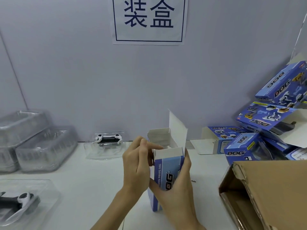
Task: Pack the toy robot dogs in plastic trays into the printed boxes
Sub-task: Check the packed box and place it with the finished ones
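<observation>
Both the left hand (pixel 137 165) and right hand (pixel 174 185) grip the open printed box (pixel 166 171), between trayed dogs (pixel 108 140) on the tabletop (pixel 99 180) and stacked boxes (pixel 269 113) behind a cardboard carton (pixel 265 188).

Two bare forearms come into view from about six o'clock and run up toward the centre, each ending in a bare hand. The left hand (pixel 137 165), at roughly nine o'clock of the pair, has slim fingers and short, plain, unpainted nails. The right hand (pixel 176 185), at about three o'clock of the pair, is likewise ungloved, with smooth knuckles. Neither wrist carries a watch, band or bracelet, no finger shows a ring, and no sleeve or cuff reaches as far as the forearms are seen. The rest of the person lies outside the view.
</observation>
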Demonstrator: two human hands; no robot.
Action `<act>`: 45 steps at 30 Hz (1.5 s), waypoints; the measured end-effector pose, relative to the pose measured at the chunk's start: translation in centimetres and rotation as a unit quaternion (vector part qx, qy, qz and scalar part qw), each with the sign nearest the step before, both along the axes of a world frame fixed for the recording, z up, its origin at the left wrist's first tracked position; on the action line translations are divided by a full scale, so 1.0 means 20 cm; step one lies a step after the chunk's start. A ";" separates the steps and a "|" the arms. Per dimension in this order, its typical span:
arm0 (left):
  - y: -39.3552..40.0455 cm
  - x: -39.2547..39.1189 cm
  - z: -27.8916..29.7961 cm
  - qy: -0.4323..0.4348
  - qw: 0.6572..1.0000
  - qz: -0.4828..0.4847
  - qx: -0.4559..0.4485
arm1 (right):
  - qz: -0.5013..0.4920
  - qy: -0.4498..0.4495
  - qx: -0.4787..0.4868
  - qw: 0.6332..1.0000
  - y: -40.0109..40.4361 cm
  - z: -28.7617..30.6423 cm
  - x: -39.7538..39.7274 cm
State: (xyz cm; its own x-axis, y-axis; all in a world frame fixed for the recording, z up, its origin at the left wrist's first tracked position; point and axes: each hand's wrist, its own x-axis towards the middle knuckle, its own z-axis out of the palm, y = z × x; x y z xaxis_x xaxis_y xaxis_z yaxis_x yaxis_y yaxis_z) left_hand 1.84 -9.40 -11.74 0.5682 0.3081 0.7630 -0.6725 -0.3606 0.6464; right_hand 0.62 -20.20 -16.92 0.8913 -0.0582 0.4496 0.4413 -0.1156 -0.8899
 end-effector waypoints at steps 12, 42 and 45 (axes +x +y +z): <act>0.21 -0.01 -0.16 0.143 0.980 -0.138 0.004 | 0.168 0.018 0.186 0.968 -0.21 0.04 0.07; 0.10 -0.06 -0.05 0.104 0.975 -0.175 -0.092 | 0.002 -0.137 -0.013 0.991 -0.21 0.15 0.11; 0.11 -0.06 -0.04 0.081 0.975 -0.182 -0.102 | 0.057 -0.122 0.057 0.989 -0.21 0.14 0.09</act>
